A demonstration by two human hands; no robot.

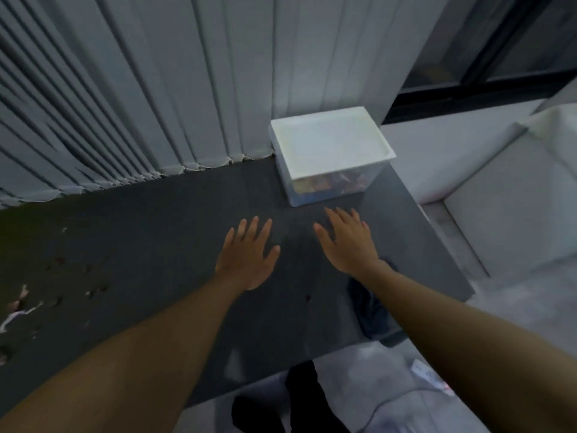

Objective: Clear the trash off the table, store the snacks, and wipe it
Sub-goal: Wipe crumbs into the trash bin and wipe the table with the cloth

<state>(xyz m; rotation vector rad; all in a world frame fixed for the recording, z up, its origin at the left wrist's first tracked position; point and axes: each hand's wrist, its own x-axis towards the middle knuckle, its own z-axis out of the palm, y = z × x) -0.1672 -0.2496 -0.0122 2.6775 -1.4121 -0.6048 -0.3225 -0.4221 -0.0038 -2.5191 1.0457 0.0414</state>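
A clear storage box (327,190) stands on the far right part of the dark table (156,232), close to the back edge, with its white lid (327,142) seated on top. Colourful snacks (331,182) show through its front wall, too blurred to tell apart. Just in front of the box, the right hand (349,242) is stretched out palm down with its fingers straight and slightly spread, holding nothing. The left hand (246,257) lies beside it in the same flat, empty pose. Whether either palm touches the tabletop cannot be told. A dark cloth (371,310) lies crumpled near the table's right front corner, partly under the right forearm. Pale scraps and crumbs (18,304) are scattered over the left end of the table. A grey pleated curtain (156,89) hangs behind the table, a light sofa (515,198) stands to the right, and a white power strip (427,373) lies on the floor.
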